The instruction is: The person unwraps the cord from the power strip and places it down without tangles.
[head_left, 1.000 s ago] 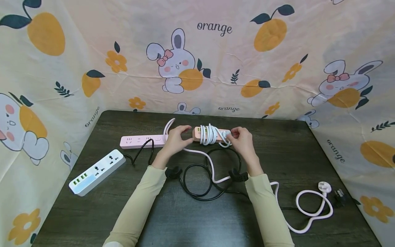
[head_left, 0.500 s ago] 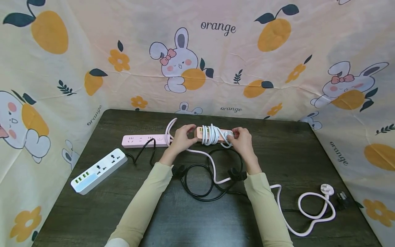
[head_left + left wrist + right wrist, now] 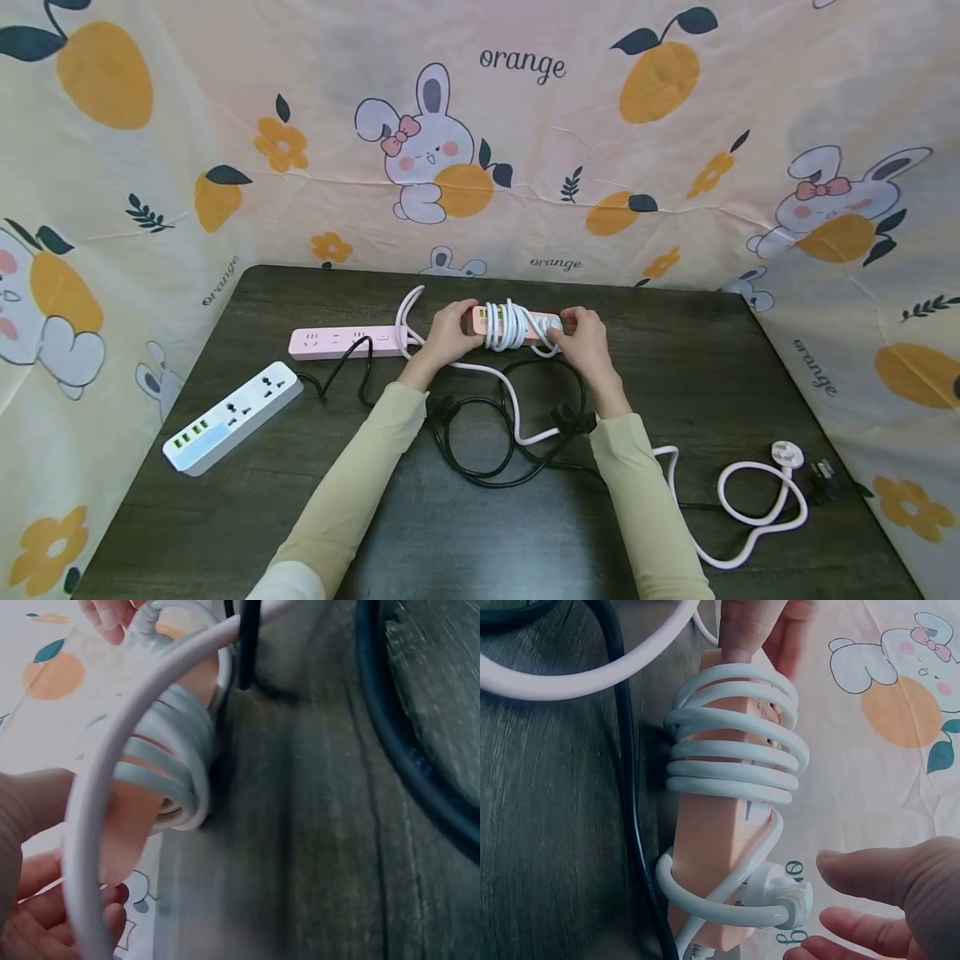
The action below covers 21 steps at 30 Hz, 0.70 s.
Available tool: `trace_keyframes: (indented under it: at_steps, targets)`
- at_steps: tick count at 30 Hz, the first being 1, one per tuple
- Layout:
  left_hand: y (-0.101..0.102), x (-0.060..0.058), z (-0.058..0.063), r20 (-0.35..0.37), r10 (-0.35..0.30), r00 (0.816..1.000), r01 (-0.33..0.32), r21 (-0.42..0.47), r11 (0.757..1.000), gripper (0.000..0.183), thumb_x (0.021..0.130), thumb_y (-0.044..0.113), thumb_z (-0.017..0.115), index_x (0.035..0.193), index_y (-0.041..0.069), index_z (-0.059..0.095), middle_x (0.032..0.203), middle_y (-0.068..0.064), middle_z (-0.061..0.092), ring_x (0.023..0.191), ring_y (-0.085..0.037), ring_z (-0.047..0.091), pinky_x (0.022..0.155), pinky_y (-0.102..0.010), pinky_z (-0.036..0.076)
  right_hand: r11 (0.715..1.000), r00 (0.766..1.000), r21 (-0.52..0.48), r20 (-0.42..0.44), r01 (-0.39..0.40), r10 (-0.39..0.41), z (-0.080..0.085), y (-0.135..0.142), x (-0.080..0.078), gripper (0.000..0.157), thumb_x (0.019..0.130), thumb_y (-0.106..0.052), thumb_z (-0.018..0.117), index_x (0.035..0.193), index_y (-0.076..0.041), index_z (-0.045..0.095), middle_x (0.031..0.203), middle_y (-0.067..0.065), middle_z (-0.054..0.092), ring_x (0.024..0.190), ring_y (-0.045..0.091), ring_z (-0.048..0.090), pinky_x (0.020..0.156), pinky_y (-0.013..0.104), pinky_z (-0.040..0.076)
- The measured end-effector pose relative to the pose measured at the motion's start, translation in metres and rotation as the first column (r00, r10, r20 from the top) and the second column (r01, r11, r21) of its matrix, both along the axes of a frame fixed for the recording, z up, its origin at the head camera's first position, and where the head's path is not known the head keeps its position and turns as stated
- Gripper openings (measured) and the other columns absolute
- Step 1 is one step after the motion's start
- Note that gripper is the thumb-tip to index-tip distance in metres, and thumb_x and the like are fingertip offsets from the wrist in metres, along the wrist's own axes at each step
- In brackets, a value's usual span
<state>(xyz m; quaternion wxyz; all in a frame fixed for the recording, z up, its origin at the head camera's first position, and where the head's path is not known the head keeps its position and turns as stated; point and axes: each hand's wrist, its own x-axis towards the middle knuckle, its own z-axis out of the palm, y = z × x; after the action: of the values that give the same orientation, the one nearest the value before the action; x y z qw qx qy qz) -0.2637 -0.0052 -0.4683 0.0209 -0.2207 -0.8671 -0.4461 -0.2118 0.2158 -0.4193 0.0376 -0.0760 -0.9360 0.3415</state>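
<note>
A peach power strip (image 3: 477,323) is held up near the far edge of the table, with a white cord (image 3: 507,325) wound round its middle in several turns. My left hand (image 3: 447,333) grips its left end, thumb on the near face and fingers behind. In the right wrist view, a white plug (image 3: 769,889) sits at the other end of the peach strip, with a loop of cord crossing below the coil. My right hand (image 3: 588,343) is beside that end; the right wrist view shows its thumb and fingers spread just short of the plug.
A pink power strip (image 3: 337,342) lies left of my hands, and a white power strip (image 3: 232,417) lies nearer on the left. Loops of black cord (image 3: 480,477) and a pale pink cord (image 3: 517,408) lie between my arms. A white plug (image 3: 787,454) rests at the right.
My left hand has moved right, from beside the peach power strip's left end to a grip on it. The right hand has stayed by the other end.
</note>
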Motion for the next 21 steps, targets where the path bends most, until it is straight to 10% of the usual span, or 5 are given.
trace_keyframes:
  at_steps: [21]
  targets:
    - [0.002,-0.012,-0.011,0.017,-0.079,0.997,0.079,-0.011,0.997,0.051,0.074,0.013,0.078,0.118,-0.003,0.057,0.111,-0.018,0.061,0.098,-0.030,0.058,0.084,-0.040,0.047,1.000,1.000,-0.022,0.006,0.017,-0.017,-0.010,0.000,-0.013,0.040,0.086,-0.013,0.065,0.119,0.008,0.053,0.112,0.024,0.053,0.103,0.035,0.051,0.089,0.044,0.044]
